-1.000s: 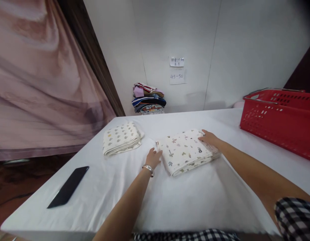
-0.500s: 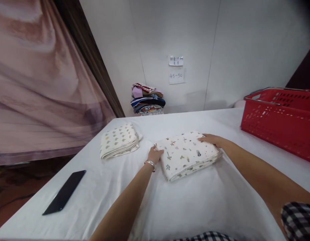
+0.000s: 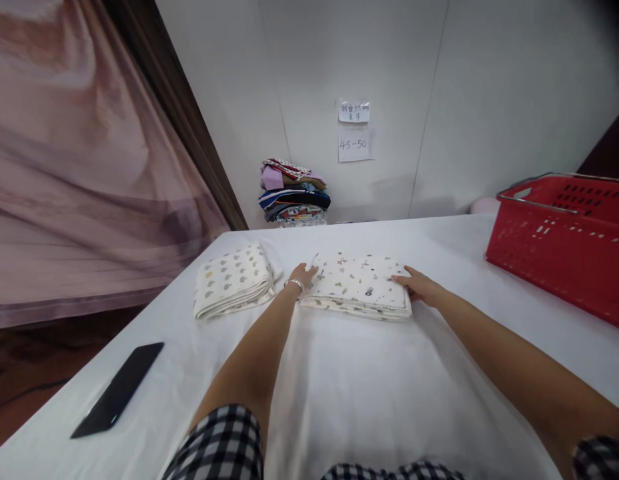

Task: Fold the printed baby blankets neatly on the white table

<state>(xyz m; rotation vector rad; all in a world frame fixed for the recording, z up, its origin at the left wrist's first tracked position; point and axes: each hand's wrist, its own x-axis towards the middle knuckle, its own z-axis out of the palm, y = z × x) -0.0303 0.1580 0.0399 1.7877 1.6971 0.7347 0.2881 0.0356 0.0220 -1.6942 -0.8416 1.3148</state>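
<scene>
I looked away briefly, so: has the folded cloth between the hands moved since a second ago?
Yes: the folded cloth has shifted left, farther from the red basket, and turned a little.

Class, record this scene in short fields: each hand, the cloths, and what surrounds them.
Left hand: at the left edge of the multicoloured-print folded cloth
Right hand: touching that cloth's right edge
Left of it: grey-motif folded cloth
Front left: flat black object
Right: red perforated basket
Back: fabric stack; "45-50" paper sign
</scene>
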